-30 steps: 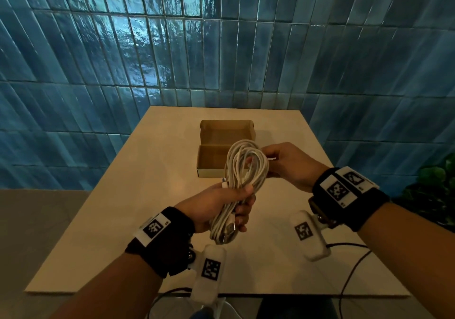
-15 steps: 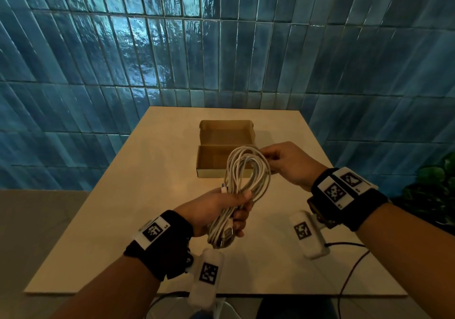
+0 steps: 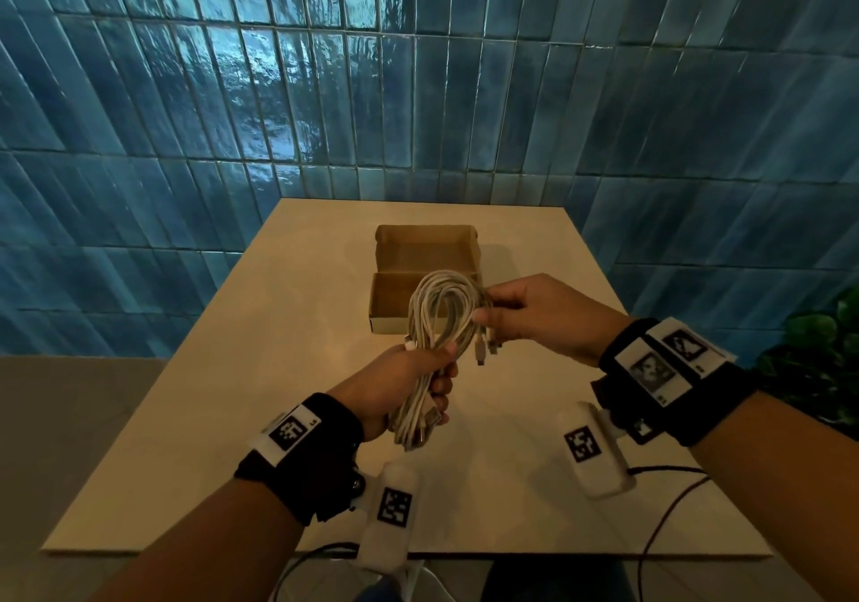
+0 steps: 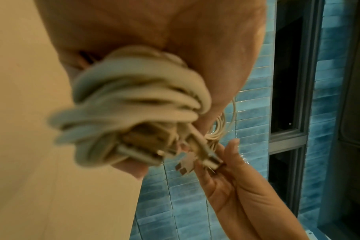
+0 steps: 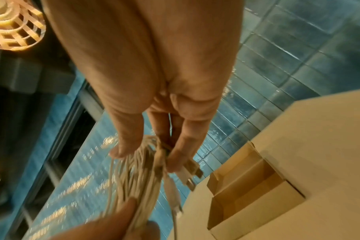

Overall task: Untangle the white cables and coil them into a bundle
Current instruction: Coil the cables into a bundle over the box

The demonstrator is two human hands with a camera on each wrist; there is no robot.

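Observation:
A coil of white cables (image 3: 434, 318) is held upright above the beige table (image 3: 232, 392). My left hand (image 3: 418, 369) grips the coil's lower half, and looped ends with plugs stick out below the fist (image 4: 134, 104). My right hand (image 3: 516, 308) pinches the coil's right side, where several plug ends (image 3: 483, 350) dangle below its fingers. In the right wrist view the thumb and fingers (image 5: 179, 154) close on the strands (image 5: 134, 175). The left wrist view is blurred close up.
An open cardboard box (image 3: 399, 304) stands on the table just behind the coil, its lid flap up (image 3: 425, 241). Blue tiled wall behind. A plant (image 3: 818, 359) is at the right. Black wires (image 3: 664, 508) hang off the table's near edge.
The coil's loop has narrowed and tilted left. My right hand shifted from the loop's top to its right side, and several plug ends now hang below it.

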